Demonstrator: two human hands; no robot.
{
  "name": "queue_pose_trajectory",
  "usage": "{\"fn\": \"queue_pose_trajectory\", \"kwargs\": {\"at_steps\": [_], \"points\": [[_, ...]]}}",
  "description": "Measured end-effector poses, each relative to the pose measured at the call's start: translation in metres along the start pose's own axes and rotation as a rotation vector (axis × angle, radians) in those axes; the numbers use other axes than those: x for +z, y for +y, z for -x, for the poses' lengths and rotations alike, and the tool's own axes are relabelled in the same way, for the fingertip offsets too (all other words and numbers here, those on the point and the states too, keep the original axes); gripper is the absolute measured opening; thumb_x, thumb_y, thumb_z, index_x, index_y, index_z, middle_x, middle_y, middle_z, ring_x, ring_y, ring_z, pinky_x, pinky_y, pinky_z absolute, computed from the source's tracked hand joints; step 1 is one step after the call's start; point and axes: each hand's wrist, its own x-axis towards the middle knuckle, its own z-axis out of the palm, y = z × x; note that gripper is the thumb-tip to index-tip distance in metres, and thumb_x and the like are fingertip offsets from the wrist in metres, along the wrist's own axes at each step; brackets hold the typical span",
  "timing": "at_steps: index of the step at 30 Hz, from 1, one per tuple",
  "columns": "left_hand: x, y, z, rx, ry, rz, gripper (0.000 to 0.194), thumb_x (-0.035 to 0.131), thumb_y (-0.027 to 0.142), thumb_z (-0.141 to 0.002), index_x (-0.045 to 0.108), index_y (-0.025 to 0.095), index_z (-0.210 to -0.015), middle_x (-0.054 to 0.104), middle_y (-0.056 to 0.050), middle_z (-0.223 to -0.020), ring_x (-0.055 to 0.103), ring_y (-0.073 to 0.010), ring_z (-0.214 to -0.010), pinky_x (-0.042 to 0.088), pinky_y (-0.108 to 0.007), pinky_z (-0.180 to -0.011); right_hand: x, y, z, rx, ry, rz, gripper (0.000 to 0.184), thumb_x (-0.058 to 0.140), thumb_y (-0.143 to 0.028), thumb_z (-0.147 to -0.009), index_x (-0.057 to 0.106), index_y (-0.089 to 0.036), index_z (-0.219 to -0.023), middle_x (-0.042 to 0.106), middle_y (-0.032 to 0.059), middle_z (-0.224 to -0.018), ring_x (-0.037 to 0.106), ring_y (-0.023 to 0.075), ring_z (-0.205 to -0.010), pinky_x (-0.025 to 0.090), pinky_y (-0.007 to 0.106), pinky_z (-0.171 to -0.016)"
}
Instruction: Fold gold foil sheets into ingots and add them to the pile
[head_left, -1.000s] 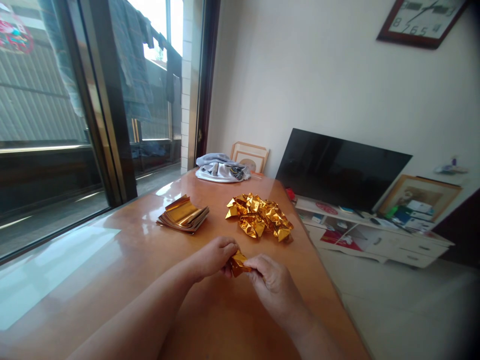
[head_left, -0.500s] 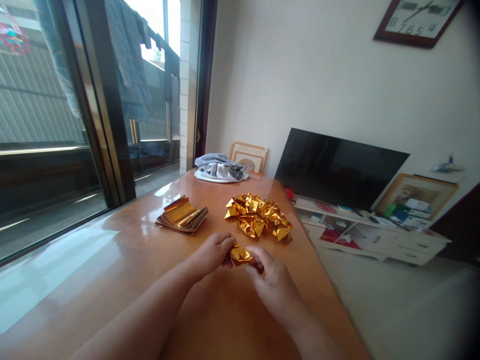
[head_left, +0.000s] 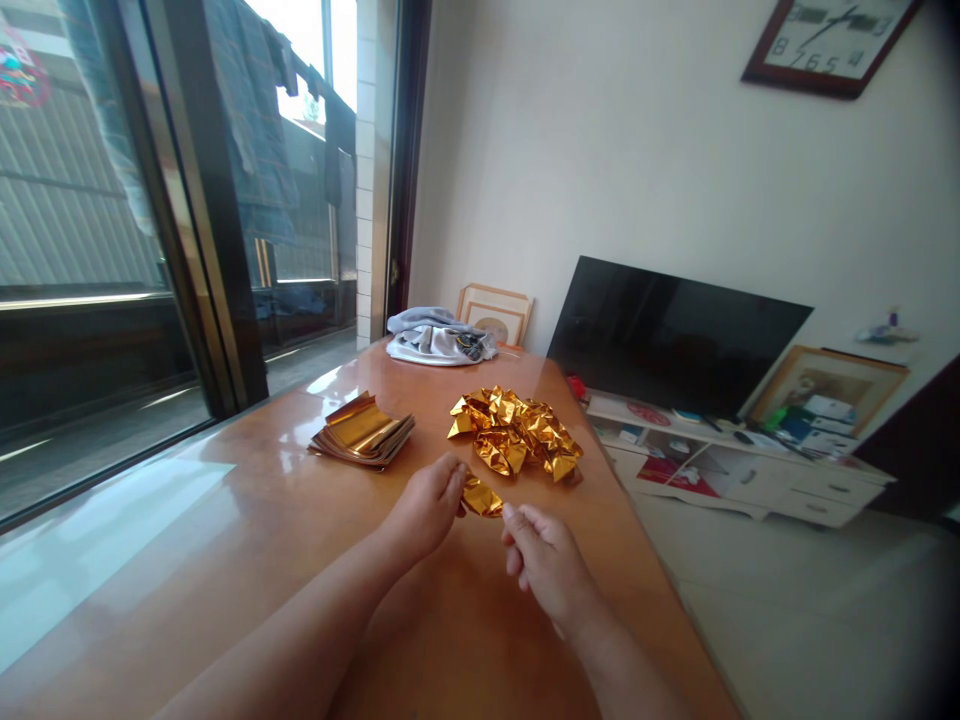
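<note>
Between my hands, just above the wooden table [head_left: 420, 620], is a folded piece of gold foil paper [head_left: 482, 497]. My left hand [head_left: 431, 505] is closed on its left end, the fingertips partly hidden behind the thumb. At the right end, my right hand [head_left: 544, 560] pinches the tip between thumb and curled fingers. Just beyond lies a heap of folded gold foil pieces [head_left: 517, 430], shiny and creased. To the left of it rests a stack of gold foil sheets [head_left: 362, 430], the top one curled upward.
Folded grey cloth [head_left: 439, 337] lies at the table's far end, before framed pictures [head_left: 495, 312] against the wall. Right of the table, a television [head_left: 675, 340] stands on a low white cabinet [head_left: 780, 480]. A glass sliding door [head_left: 225, 200] runs along the left.
My right hand has shifted slightly right and its fingers have curled in more. The foil piece looks flatter and more stretched out. My left hand has turned a little, still holding its end.
</note>
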Motion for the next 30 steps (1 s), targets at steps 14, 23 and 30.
{"fn": "queue_pose_trajectory", "kwargs": {"at_steps": [14,23,30], "points": [[0.012,0.001,0.006,0.035,-0.022,-0.148,0.035,0.045,0.050,-0.098,0.054,0.022,-0.079,0.060,0.000,-0.066,0.053,-0.0157,-0.059,0.033,-0.026,-0.058,0.001,0.009,-0.005,-0.044,0.059,0.032,0.034,0.049,-0.046,-0.095,0.055,-0.020,-0.074,0.052,-0.0044,-0.050,0.041,0.0091,-0.044,0.029,0.020,-0.043],[0.009,0.004,0.000,-0.283,-0.115,0.474,0.059,0.046,0.063,-0.093,0.063,0.012,-0.118,0.072,-0.010,-0.087,0.067,-0.0195,-0.067,0.041,-0.026,-0.056,-0.002,0.004,-0.009,0.061,0.128,-0.032,0.032,0.051,-0.047,-0.087,0.054,-0.020,-0.070,0.052,-0.0040,-0.047,0.037,0.0092,-0.040,0.026,0.021,-0.041],[0.007,0.001,-0.002,-0.351,-0.168,0.689,0.041,0.060,0.048,-0.089,0.068,0.011,-0.104,0.074,-0.012,-0.092,0.064,-0.0147,-0.067,0.040,-0.025,-0.056,-0.002,-0.001,-0.008,0.064,0.143,-0.062,0.031,0.053,-0.048,-0.083,0.055,-0.020,-0.070,0.051,-0.0044,-0.046,0.036,0.0086,-0.039,0.025,0.021,-0.040]]}}
